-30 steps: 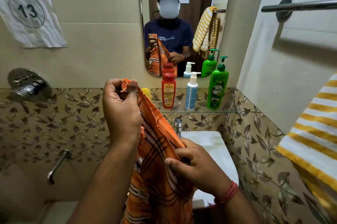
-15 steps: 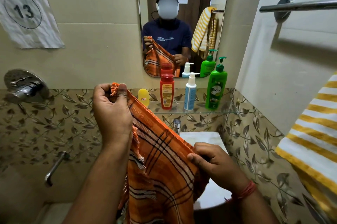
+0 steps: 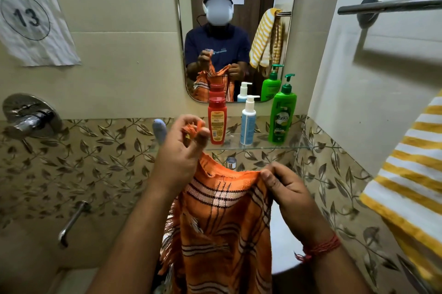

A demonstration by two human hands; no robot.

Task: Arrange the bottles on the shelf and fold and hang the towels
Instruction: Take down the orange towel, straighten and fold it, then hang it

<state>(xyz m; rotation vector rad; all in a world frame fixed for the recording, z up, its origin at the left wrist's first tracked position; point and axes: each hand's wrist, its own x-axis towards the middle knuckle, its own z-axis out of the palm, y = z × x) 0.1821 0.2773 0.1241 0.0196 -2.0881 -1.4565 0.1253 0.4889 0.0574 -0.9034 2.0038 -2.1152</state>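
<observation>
An orange checked towel (image 3: 224, 226) hangs between my hands over the sink. My left hand (image 3: 181, 150) pinches its fringed corner up near the shelf. My right hand (image 3: 284, 188) grips the top edge lower and to the right. On the glass shelf (image 3: 263, 147) stand a red bottle (image 3: 217, 122), a white and blue pump bottle (image 3: 248, 121) and a green pump bottle (image 3: 282, 114). A small blue bottle (image 3: 159, 129) shows just left of my left hand. A yellow striped towel (image 3: 411, 174) hangs at the right edge.
A bare metal towel rail (image 3: 392, 5) runs along the right wall. The mirror (image 3: 229, 30) above the shelf reflects a person. A chrome wall valve (image 3: 28, 116) and a spout (image 3: 71, 222) sit on the left. A white sink (image 3: 284, 253) lies below the towel.
My left hand moved right towards the red bottle with the corner. My right hand slid along the top edge, which now spreads between both hands. A blue bottle now shows left of the red one.
</observation>
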